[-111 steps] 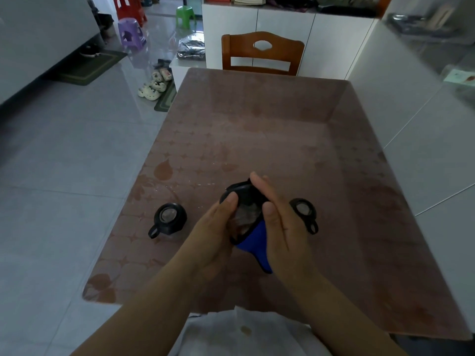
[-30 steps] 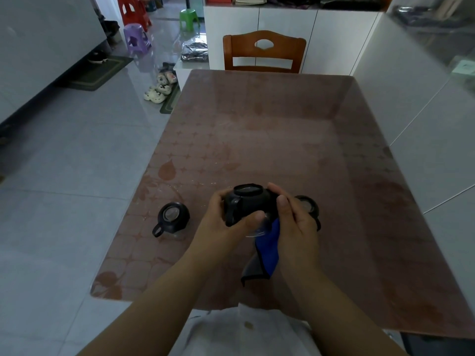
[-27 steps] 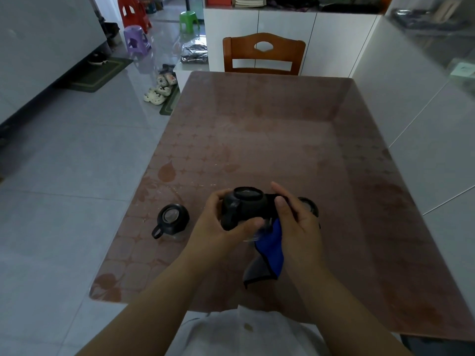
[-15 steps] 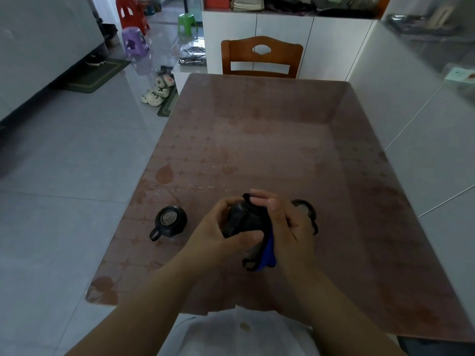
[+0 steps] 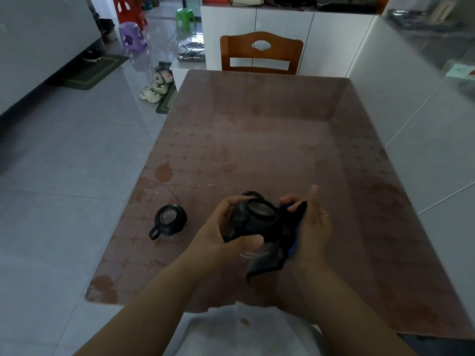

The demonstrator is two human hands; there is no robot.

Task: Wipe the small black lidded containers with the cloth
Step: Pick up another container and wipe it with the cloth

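White shirt front (image 5: 231, 330) at the near edge, with both bare forearms reaching out over the table. Left hand (image 5: 226, 227) grasps a small black lidded container with a round clear window in its lid (image 5: 259, 217): thumb on the near side, fingers curled over the far side. The held container sits over the near half of the glossy brown leaf-patterned table (image 5: 257, 129), tilted, with its lid facing up. Right hand (image 5: 314, 224) is just right of it, fingers curled on a bunched dark cloth with a blue face (image 5: 272, 260), index finger straight up. The cloth touches the container's right side; a loose corner hangs below. A second black lidded container with a loop handle (image 5: 169, 220) stands on the table to the left, well apart from the hands. Of a third black container (image 5: 250, 194) only the rim shows just beyond the left fingers; contact cannot be told. A brown wooden chair (image 5: 262, 52) stands at the table's far edge, with white cabinet doors (image 5: 326, 34) behind it. On the grey tile floor, far left: pale shoes (image 5: 154, 92), a purple plastic stool (image 5: 132, 37) and a green plastic stool (image 5: 185, 16).
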